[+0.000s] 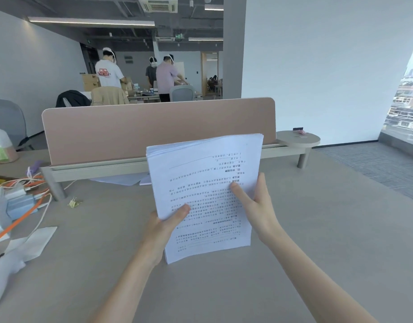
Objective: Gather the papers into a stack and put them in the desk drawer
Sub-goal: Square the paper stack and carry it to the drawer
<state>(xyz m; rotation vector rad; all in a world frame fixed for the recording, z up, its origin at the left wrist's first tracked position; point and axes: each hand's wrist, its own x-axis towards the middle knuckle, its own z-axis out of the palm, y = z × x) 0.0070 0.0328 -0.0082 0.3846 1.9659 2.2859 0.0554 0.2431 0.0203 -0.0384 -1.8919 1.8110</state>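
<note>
A thick stack of white printed papers point(208, 178) stands upright on its lower edge on the grey desk point(317, 241), text upside down towards me. My left hand point(163, 227) grips its left side, thumb on the front sheet. My right hand point(254, 203) holds the right side, thumb pressed across the page. Two more sheets point(128, 179) lie flat under the shelf behind the stack. No drawer is in view.
A pink divider panel point(154, 129) on a low shelf point(96, 171) closes the desk's far side. Orange and white cables point(26, 206), small boxes, a binder clip point(74, 202), loose white paper point(35, 241) and a bottle point(0, 145) crowd the left. Several people stand far behind.
</note>
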